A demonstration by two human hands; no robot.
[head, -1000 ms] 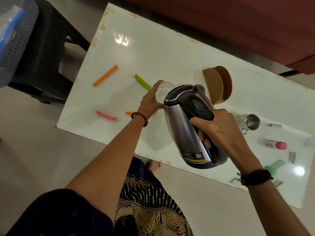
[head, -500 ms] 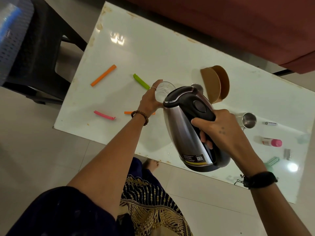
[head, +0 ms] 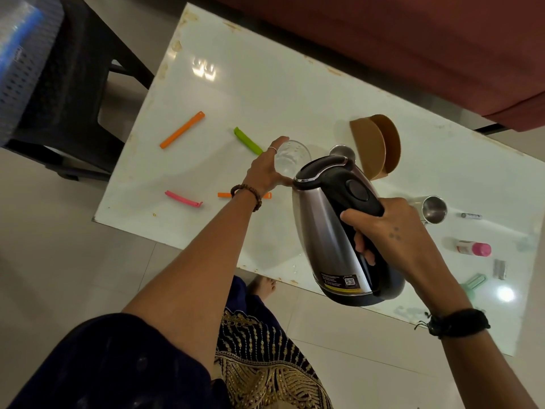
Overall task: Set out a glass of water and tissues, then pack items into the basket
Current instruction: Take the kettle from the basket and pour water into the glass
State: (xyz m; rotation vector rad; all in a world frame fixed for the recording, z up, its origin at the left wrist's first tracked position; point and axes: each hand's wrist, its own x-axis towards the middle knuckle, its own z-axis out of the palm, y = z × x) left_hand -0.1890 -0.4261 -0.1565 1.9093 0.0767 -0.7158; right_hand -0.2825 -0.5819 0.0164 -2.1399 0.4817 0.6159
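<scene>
Right hand (head: 392,231) wraps the electric kettle (head: 333,228) handle, tipped spout-first over the glass (head: 290,157). Left hand (head: 267,169) grips the glass on the table (head: 265,93), beside the kettle spout. Tilt unchanged from earlier; pour seems ongoing.

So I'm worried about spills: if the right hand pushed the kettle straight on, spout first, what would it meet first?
Probably the glass held by the left hand; depth is unclear.
</scene>
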